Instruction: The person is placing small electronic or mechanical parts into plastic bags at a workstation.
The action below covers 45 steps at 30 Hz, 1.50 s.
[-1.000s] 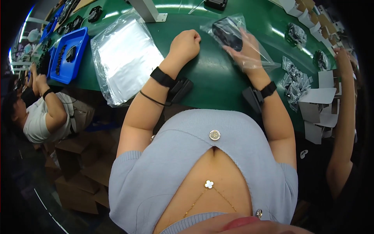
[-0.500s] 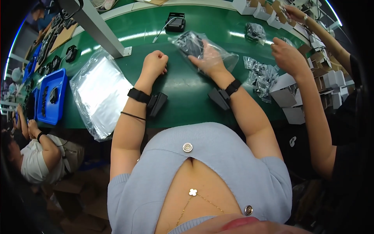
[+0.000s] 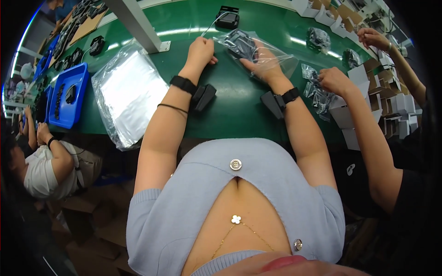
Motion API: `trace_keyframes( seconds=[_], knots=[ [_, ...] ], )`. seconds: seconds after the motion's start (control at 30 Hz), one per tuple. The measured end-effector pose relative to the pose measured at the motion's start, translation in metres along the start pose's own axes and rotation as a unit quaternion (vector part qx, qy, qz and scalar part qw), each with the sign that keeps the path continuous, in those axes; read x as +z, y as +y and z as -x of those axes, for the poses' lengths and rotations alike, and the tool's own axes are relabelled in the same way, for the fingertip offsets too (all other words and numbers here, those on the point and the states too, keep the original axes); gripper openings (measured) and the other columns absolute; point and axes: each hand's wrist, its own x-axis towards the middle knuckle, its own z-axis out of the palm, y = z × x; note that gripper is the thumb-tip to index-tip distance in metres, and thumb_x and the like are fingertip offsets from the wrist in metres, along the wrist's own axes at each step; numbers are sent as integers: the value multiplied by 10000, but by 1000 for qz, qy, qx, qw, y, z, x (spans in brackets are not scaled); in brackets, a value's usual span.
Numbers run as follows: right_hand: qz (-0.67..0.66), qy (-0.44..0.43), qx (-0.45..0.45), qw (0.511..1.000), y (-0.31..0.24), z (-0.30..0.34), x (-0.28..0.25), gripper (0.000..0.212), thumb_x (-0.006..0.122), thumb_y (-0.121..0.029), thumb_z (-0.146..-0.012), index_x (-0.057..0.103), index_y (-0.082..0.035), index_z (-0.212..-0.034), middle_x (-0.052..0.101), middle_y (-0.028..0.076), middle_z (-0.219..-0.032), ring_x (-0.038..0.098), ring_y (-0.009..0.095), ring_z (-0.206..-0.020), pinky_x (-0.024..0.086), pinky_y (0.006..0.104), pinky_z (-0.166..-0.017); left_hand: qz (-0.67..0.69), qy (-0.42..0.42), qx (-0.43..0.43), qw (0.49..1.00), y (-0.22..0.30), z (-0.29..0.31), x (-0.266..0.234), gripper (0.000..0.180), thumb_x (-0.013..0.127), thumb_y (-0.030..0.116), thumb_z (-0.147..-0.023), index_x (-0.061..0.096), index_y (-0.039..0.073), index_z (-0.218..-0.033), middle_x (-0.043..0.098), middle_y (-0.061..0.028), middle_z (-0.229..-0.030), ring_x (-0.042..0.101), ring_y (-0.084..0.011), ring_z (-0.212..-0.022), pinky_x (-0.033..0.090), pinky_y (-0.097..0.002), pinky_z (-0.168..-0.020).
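Fingers [image 3: 258, 50] of the right hand [image 3: 264, 64] are laid flat and spread over a clear plastic bag [image 3: 281, 62] with a black device [image 3: 241, 43] inside, seemingly pressed down so the slippery film is kept from sliding. The left hand [image 3: 200, 48] is curled shut at the bag's 9 o'clock edge; whether the film or a thin cable is pinched there cannot be told. The bag is set at 12 o'clock on the green tabletop [image 3: 230, 110]. A stack of empty clear bags [image 3: 126, 94] is kept at 9 o'clock, within easy reach. At 10 o'clock, black parts are held in a blue tray [image 3: 69, 94]. At 2 o'clock, small white boxes [image 3: 363, 76] are handled by a co-worker's hand [image 3: 334, 80]. A white post [image 3: 136, 23] is fixed near 11 o'clock.
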Motion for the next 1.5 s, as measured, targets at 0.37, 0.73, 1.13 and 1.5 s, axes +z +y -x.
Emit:
trace_keyframes(
  seconds=[0.37,0.73,1.13,1.5],
  knots=[
    [-33,-24,21,999,-10,6,-6,775,742,-365,-701,404,-55,-1325,612,175,-979,603,273,-836,487,341,-771,-1,-37,36,999,-11,9,4,298,462,259,-942,526,-14,-839,566,-83,-659,587,-162,-485,461,-263,-416],
    [26,27,-132,991,-34,18,-9,813,748,-442,-685,405,-16,-1286,626,219,-1019,620,341,-936,486,375,-818,31,-4,32,999,-21,77,-13,225,472,183,-932,510,-13,-829,565,-83,-623,588,-152,-472,458,-271,-408],
    [54,-108,9,993,-33,14,-14,805,691,-486,-750,376,-4,-1312,604,223,-1101,593,348,-1017,474,374,-856,13,-11,34,999,-23,117,-17,220,482,200,-937,509,14,-821,535,-40,-605,541,-104,-461,421,-233,-413],
    [-591,-86,100,796,4,72,-73,320,575,-200,-909,550,-23,-1175,612,96,-989,579,145,-905,457,259,-814,75,-19,13,997,-32,137,-39,163,570,160,-898,523,14,-842,560,-52,-720,560,-111,-555,453,-233,-477]
  ],
)
